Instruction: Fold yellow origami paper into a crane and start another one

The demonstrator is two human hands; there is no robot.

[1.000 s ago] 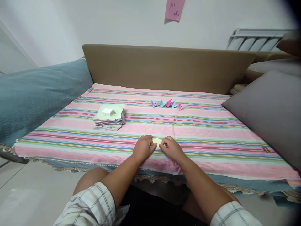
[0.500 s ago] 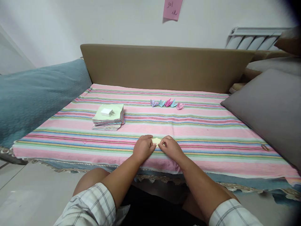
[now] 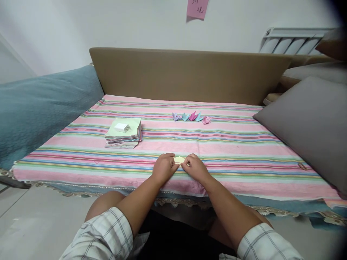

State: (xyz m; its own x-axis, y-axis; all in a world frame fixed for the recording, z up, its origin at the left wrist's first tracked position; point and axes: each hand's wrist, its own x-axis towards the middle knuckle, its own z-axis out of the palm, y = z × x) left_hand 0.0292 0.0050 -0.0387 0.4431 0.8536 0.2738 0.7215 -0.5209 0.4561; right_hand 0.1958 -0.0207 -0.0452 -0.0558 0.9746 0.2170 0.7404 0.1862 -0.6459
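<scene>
A small piece of pale yellow folded paper (image 3: pixel 179 159) lies on the striped cloth, between my two hands. My left hand (image 3: pixel 164 168) grips its left side, the thumb pressed near the lower edge and the fingers curled. On the other side, my right hand (image 3: pixel 195 167) pinches the paper between thumb and bent forefinger. Both thumbs are close together at the near edge. My fingers hide the two ends of the paper, so its full outline cannot be made out.
A stack of square paper (image 3: pixel 124 139) with a white plug adapter (image 3: pixel 122 127) on top stands to the left. Several folded paper cranes (image 3: pixel 192 116) sit in a row farther back. A grey cushion (image 3: pixel 303 126) leans at the right, a blue bolster (image 3: pixel 48 108) at the left.
The view has tilted slightly, so everything sits a little higher in the picture. Both hands keep their hold on the yellow paper, with hardly any movement.
</scene>
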